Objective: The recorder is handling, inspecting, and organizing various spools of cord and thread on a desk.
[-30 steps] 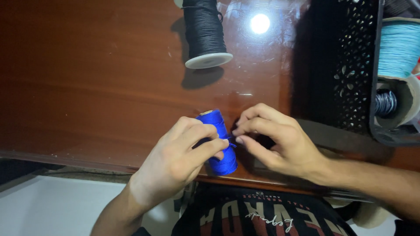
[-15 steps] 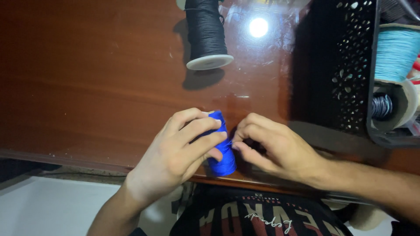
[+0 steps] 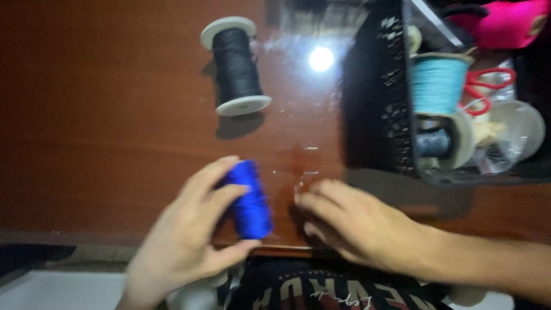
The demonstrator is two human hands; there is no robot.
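My left hand point(image 3: 186, 235) grips a blue thread spool point(image 3: 250, 201) near the front edge of the glossy brown table point(image 3: 103, 115), fingers over its top and thumb under its near end. My right hand point(image 3: 359, 227) rests on the table just right of the spool, a small gap apart, fingers curled and pinched together; motion blur hides whether a thread end is between them. A black thread spool point(image 3: 235, 66) with white flanges lies farther back on the table.
A black perforated basket point(image 3: 379, 97) stands at the right, holding a light blue spool point(image 3: 437, 83), a dark spool point(image 3: 433, 143), red-handled scissors point(image 3: 488, 86), a pink item point(image 3: 508, 23) and clear lids. A lamp's glare point(image 3: 321, 58) shines on the tabletop.
My two hands, joined at the blue spool before, have parted: the right hand has drawn off to the right while the left keeps the spool. The view shifted, showing more of the basket.
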